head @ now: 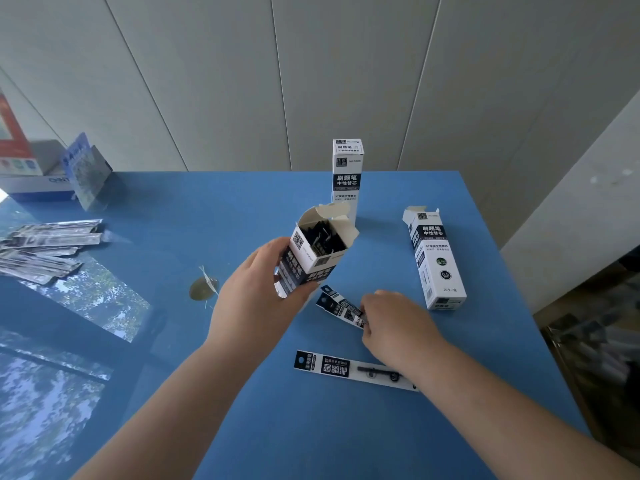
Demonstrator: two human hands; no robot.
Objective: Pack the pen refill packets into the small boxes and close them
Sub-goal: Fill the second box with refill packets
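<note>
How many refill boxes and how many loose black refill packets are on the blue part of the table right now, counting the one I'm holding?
Refill boxes: 3 (held open, standing closed, lying open)
Loose black packets: 3 (two under the right hand, one nearer)
Total: 6

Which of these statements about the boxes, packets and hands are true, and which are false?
1. The left hand holds an open box with packets inside. True.
2. The standing box at the back is open. False: its top is closed.
3. The right hand grips packets on the table. True.
4. The lying box rests left of the held box. False: it lies to the right.
</note>
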